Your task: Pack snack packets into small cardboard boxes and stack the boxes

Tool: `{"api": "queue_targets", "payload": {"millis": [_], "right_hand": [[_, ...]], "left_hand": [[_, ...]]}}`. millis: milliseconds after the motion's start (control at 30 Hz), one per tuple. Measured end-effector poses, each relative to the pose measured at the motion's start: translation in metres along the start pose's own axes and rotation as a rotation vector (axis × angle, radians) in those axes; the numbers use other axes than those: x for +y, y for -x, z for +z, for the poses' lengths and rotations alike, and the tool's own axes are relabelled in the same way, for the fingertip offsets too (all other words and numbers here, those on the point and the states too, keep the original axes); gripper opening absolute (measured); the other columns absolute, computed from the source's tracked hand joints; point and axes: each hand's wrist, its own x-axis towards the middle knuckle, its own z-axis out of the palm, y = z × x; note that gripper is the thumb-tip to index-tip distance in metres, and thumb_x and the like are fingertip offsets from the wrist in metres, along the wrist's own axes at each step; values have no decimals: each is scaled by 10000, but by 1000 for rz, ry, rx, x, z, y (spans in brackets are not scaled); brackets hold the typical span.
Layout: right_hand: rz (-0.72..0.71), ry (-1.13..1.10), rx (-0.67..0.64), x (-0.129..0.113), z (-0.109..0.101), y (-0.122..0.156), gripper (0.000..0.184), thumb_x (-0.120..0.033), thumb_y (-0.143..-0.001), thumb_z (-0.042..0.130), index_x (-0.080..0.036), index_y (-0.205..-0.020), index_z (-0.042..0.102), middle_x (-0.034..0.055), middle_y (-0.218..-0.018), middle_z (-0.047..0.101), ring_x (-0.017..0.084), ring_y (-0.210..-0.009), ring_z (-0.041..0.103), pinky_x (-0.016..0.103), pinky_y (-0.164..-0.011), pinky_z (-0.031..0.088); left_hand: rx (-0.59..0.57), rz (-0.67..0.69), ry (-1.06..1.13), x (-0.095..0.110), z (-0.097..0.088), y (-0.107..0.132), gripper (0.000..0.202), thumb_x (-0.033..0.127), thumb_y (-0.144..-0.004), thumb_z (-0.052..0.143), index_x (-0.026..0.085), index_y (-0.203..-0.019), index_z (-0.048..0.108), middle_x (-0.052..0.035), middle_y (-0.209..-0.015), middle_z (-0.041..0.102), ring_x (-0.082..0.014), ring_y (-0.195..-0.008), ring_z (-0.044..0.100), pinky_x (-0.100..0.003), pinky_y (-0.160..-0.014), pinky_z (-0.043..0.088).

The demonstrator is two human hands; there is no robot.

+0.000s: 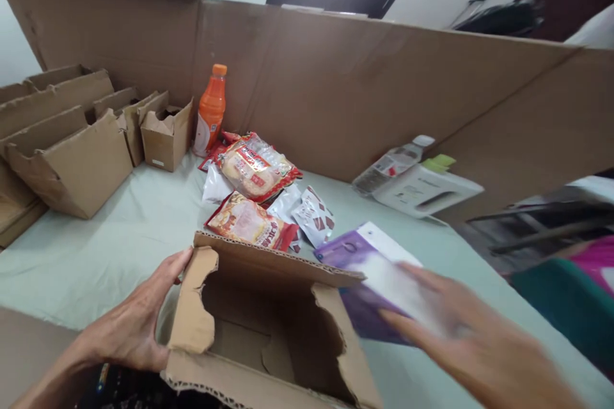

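Close in front of me is a torn-edged cardboard box [268, 326], its top open and its inside bare. My left hand [139, 313] is wrapped around the box's left side, thumb at the near corner and fingers at the far one. To the right of the box, my right hand [460, 319] grips a purple and white pack [369, 281] between thumb and fingers. Motion smears this hand, and the pack's kind cannot be made out. Just beyond the box lie a red-edged food packet [249, 220], a larger red and clear food bag [259, 166] and white sachets [314, 217].
An orange drink bottle [211, 112] stands behind the packets. Several open cardboard boxes [91, 166] line the left. A clear bottle [393, 163] and a white container with a green cap [426, 185] lean at the back right. A tall cardboard wall [326, 89] borders the table's far side.
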Motion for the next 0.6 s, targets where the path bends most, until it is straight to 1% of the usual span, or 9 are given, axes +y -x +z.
{"api": "queue_targets", "payload": {"millis": [100,167,233,300,333,400,500,567,600], "right_hand": [[14,-53,-16,20,47,-2,618,-662,-921,511,-239,-1352,640,161,-1348,727,421,-1203,711,600,-1000,601],[-26,-63,-29,34,63,2,668,-671,-910,530,-208,-1381,629,170,-1399,701,422,-1252,687,593,-1031,586],[-72,-69,-23,43,69,8,705,-665,-894,563,-208,-1430,603,171,-1449,669,424,-1285,666,587,-1043,579],[-78,-71,8,44,69,14,718,-639,-894,573,-219,-1476,566,172,-1484,640,427,-1326,637,592,-1058,567],[-68,-71,34,41,68,15,713,-623,-899,568,-223,-1489,550,173,-1491,631,428,-1345,622,596,-1066,559],[-43,-70,92,33,68,16,682,-595,-914,550,-228,-1489,537,178,-1489,623,431,-1368,599,604,-1085,537],[-20,-76,156,18,69,14,605,-548,-940,530,-234,-1456,550,179,-1425,654,429,-1333,617,606,-1097,513],[-11,-73,169,12,70,13,569,-524,-953,525,-240,-1445,549,169,-1375,682,419,-1279,649,599,-1086,514],[-13,-65,173,10,70,13,558,-519,-958,522,-241,-1441,547,164,-1355,693,412,-1249,665,592,-1071,521]], "left_hand": [[36,-22,-24,1,-4,5,1269,536,-740,912,387,-1696,90,-148,-1731,324,-443,-1549,394,-663,-1227,396],[77,-48,-58,2,-18,14,1286,534,-726,926,408,-1695,91,-135,-1726,345,-442,-1534,419,-652,-1221,412],[158,-89,-90,3,-39,27,1227,631,-753,886,463,-1683,103,-101,-1749,304,-451,-1546,389,-665,-1222,395],[270,-116,-107,2,-60,40,1161,773,-770,791,487,-1674,122,-67,-1777,228,-469,-1575,307,-693,-1233,346],[328,-129,-115,0,-69,44,1143,806,-783,751,477,-1677,119,-61,-1786,202,-475,-1589,263,-703,-1240,320],[457,-167,-153,-8,-81,47,1155,779,-804,751,435,-1686,89,-71,-1786,206,-477,-1603,224,-706,-1254,295],[691,-282,-266,-28,-86,35,1188,678,-786,811,380,-1686,95,-107,-1735,316,-461,-1556,364,-664,-1237,395],[828,-329,-335,-43,-87,21,1217,681,-746,821,337,-1681,121,-139,-1699,359,-462,-1481,465,-641,-1145,513],[885,-351,-365,-51,-88,13,1224,688,-740,813,324,-1680,119,-140,-1688,365,-466,-1465,477,-626,-1095,552]]}}
